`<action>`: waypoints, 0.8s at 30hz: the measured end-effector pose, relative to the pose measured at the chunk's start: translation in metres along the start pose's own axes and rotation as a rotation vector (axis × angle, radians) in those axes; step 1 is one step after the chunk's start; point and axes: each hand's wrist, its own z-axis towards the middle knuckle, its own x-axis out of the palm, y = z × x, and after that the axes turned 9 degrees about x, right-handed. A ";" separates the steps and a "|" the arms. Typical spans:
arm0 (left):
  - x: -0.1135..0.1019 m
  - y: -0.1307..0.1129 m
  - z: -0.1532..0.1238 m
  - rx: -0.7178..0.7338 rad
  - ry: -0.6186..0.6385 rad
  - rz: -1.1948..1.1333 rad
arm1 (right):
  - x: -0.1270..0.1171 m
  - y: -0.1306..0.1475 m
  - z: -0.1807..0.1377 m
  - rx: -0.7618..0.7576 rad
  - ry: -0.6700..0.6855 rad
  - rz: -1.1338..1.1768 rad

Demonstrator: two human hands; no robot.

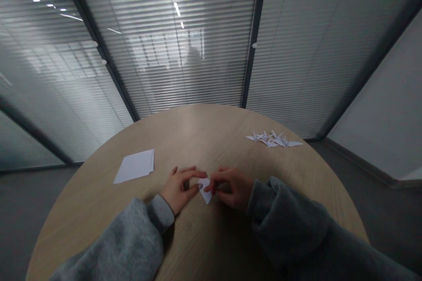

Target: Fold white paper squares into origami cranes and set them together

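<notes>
A small folded piece of white paper [205, 191] lies on the round wooden table [204, 140] between my hands. My left hand [180, 186] pinches its left side with thumb and fingertips. My right hand [231, 186] pinches its right side, fingers curled over it. Both arms wear grey sleeves. Part of the paper is hidden under my fingers.
A stack of white paper sheets [135, 166] lies to the left of my hands. Several folded white paper cranes [273, 139] sit in a heap at the far right of the table. Glass walls with blinds stand beyond the table's far edge.
</notes>
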 end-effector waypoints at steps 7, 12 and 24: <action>0.000 -0.005 -0.001 0.019 0.015 0.093 | -0.007 -0.001 0.005 0.241 -0.195 -0.127; 0.001 -0.002 -0.004 0.090 -0.009 0.193 | -0.001 -0.005 0.007 0.321 -0.105 -0.038; 0.002 -0.002 -0.007 0.104 0.001 0.311 | -0.001 -0.003 0.007 0.202 0.008 -0.039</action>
